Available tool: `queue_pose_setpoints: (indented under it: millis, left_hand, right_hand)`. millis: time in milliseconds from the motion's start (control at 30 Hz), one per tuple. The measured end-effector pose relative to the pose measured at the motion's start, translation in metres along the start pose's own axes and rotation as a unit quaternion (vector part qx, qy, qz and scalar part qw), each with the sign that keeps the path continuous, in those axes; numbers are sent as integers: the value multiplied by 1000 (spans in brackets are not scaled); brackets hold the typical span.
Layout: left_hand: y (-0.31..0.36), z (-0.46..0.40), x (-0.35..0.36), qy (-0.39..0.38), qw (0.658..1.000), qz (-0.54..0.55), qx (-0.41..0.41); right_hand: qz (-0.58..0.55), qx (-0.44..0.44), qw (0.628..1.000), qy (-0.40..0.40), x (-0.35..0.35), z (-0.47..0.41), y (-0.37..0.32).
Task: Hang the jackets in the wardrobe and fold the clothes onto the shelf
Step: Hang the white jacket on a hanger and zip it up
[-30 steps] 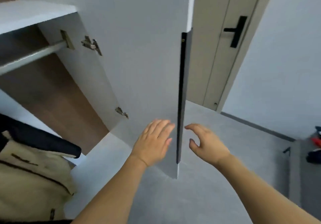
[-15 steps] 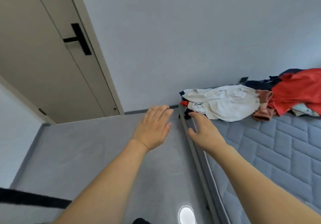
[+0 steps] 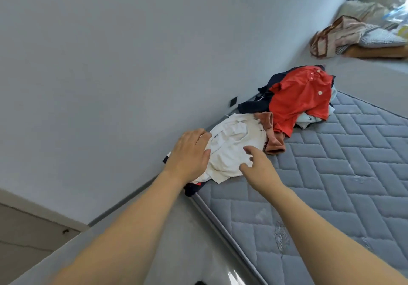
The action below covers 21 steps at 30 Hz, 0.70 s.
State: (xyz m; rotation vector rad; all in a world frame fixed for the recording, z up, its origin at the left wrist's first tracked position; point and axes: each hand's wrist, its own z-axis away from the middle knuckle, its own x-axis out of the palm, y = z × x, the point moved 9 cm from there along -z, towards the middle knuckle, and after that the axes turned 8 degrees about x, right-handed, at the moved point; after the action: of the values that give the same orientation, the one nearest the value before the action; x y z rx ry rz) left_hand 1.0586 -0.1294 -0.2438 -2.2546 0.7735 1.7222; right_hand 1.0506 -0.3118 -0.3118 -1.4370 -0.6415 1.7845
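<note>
A heap of clothes lies at the corner of a grey quilted mattress [image 3: 331, 174] against the wall. Nearest me is a white garment [image 3: 231, 150]; behind it a salmon-pink piece [image 3: 272, 134], a red polo shirt [image 3: 300, 99] and dark navy clothing [image 3: 254, 105]. My left hand [image 3: 189, 152] reaches over the left edge of the white garment, fingers straight, holding nothing. My right hand [image 3: 258, 165] hovers at the garment's near edge with fingers spread. Whether either hand touches the cloth I cannot tell. The wardrobe is out of view.
A grey wall [image 3: 110, 74] runs along the left of the mattress. Grey floor [image 3: 165, 240] lies below my arms. At the far right, bags [image 3: 331, 37] and bedding [image 3: 379, 37] are piled by the wall. A wall socket [image 3: 233, 101] sits near the clothes.
My view has swung from the wardrobe door to the mattress. Both hands have moved forward to the white garment in the clothes heap.
</note>
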Motion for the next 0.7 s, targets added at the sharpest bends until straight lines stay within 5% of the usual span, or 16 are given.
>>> queue_pose_setpoints:
  millis: [267,433,700]
  left_hand:
    - [-63,-145,101,-131,990,45,24]
    - [-138,-224,174,-188,974,117,-47]
    - [-252,-350,458,-319,885,271,-206]
  right_hand:
    - [-57,155,985,45,-35,-146,60]
    - [-116,247,961,44,-21,-241,87]
    - [-161,360,915,89,41,-434,199]
